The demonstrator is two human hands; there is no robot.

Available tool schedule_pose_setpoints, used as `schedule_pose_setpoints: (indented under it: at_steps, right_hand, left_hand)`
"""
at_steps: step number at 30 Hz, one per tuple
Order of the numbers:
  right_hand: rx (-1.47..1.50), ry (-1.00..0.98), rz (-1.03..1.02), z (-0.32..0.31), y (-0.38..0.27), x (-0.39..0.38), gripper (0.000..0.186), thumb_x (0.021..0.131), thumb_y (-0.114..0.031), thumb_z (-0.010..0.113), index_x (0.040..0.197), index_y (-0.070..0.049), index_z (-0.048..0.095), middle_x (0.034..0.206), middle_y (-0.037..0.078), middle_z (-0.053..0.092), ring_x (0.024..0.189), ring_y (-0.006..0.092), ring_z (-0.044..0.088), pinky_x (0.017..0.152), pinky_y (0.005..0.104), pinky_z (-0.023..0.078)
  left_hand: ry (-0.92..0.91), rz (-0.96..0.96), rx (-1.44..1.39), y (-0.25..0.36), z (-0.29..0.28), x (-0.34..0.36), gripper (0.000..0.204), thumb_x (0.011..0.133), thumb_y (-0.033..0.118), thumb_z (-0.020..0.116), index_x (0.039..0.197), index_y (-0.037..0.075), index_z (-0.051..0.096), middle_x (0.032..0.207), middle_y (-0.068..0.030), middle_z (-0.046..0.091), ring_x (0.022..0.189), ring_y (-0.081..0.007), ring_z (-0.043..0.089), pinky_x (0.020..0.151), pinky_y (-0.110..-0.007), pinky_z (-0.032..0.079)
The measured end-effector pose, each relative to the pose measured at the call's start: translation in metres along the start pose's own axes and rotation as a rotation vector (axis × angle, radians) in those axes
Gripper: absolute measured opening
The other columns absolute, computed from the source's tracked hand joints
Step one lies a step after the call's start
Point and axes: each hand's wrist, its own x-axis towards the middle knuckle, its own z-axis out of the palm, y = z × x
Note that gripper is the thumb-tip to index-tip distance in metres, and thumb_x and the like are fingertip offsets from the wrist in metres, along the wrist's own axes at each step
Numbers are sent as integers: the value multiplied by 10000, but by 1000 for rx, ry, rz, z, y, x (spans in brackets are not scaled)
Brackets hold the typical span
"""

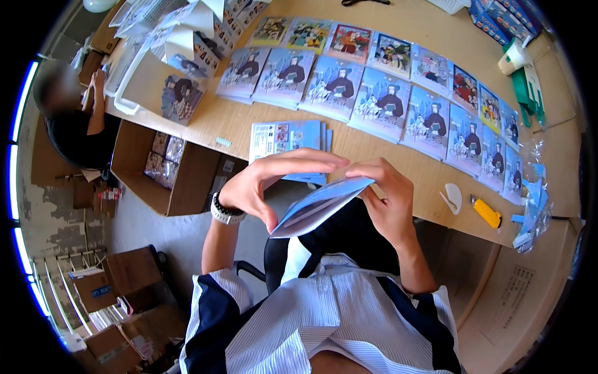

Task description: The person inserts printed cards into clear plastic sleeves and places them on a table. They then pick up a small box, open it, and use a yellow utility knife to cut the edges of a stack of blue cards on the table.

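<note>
One pale blue packet (321,209) is held in front of the table (364,142): the right hand (390,198) pinches its corner, the left hand (256,182) rests a thumb at the opposite end, its fingers' contact hard to tell. Beyond lie a small stack (281,138) and two rows of illustrated packets (336,86).

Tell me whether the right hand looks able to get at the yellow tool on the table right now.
Probably yes, if the right hand first lets go of the pale blue folder: the yellow tool lies uncovered near the edge of the table, on that hand's side.
</note>
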Motion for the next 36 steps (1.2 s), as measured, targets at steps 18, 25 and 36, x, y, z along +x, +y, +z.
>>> schedule_pose_setpoints:
  at_steps: [18, 25, 36]
  right_hand:
    - [-121, 44, -45, 15, -7, -7, 307, 846, 107, 771, 1117, -8, 685, 1024, 116, 735, 881, 292, 708, 749, 345, 558]
    - [-109, 41, -21, 16, -4, -7, 252, 888, 93, 736, 1114, 0, 676, 1027, 123, 743, 889, 293, 713, 763, 348, 563]
    - [-43, 148, 340, 6, 13, 0, 80, 987, 7, 705, 959, 27, 633, 789, 58, 659, 670, 110, 620, 622, 278, 501]
  left_hand:
    - [112, 70, -138, -9, 7, -6, 992, 819, 732, 745, 1366, -91, 665, 1355, -291, 677, 1300, -426, 641, 1122, -518, 472]
    - [154, 26, -144, -9, 10, -6, 1000, 848, 756, 700, 1370, -95, 659, 1366, -268, 678, 1288, -394, 654, 1101, -484, 494]
    - [570, -292, 438, -19, 4, -28, 590, 1045, 444, 642, 1416, -14, 617, 1432, -190, 639, 1356, -327, 596, 1132, -427, 445]
